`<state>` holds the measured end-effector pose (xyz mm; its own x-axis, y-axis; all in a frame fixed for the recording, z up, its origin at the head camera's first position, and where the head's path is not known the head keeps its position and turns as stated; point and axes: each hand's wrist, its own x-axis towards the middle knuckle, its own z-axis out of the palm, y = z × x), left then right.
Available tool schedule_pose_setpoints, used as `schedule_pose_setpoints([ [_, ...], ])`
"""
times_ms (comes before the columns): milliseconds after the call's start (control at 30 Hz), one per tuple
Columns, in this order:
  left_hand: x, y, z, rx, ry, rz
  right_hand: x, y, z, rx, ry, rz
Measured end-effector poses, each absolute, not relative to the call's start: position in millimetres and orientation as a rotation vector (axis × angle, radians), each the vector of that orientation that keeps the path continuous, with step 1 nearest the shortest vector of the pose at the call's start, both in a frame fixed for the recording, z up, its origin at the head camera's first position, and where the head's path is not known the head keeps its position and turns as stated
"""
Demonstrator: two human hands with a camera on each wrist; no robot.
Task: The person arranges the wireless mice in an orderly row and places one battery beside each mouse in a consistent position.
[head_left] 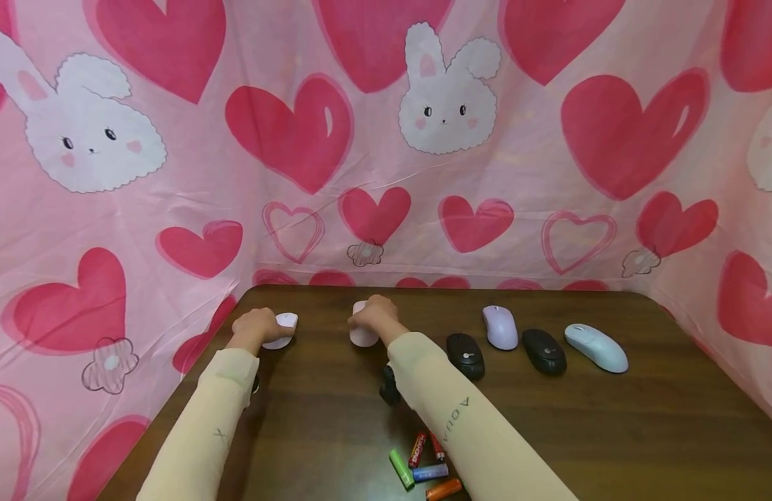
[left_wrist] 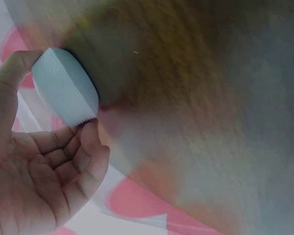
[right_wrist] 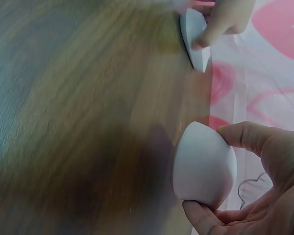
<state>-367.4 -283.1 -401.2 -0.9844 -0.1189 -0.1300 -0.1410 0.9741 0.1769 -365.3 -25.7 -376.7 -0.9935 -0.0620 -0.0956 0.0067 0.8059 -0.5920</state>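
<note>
Near the far left corner of the table, my left hand (head_left: 254, 325) grips a white computer mouse (head_left: 288, 321) by its sides. The left wrist view shows ridged edges on this mouse (left_wrist: 66, 88), with the thumb at one side and fingertips at the other. To its right, my right hand (head_left: 380, 314) holds a second white mouse (head_left: 364, 337). In the right wrist view, thumb and fingers pinch that smooth, rounded mouse (right_wrist: 203, 164) from opposite sides. Both mice are at the tabletop; whether their undersides touch it fully I cannot tell.
Right of my hands are a black mouse (head_left: 466, 356), a lilac mouse (head_left: 501, 327), another black mouse (head_left: 544, 351) and a pale blue mouse (head_left: 596, 347). Several batteries, including a green battery (head_left: 401, 469), lie near the front beside my right forearm. Heart-patterned cloth (head_left: 448, 243) surrounds the table.
</note>
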Motion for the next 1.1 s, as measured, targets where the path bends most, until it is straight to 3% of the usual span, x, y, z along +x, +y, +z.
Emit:
schedule_pose_setpoints([
  [1100,-369,-282,-399,-0.232,2.993,0.253,-362,-85,-398,-0.036,2.964,-0.885],
])
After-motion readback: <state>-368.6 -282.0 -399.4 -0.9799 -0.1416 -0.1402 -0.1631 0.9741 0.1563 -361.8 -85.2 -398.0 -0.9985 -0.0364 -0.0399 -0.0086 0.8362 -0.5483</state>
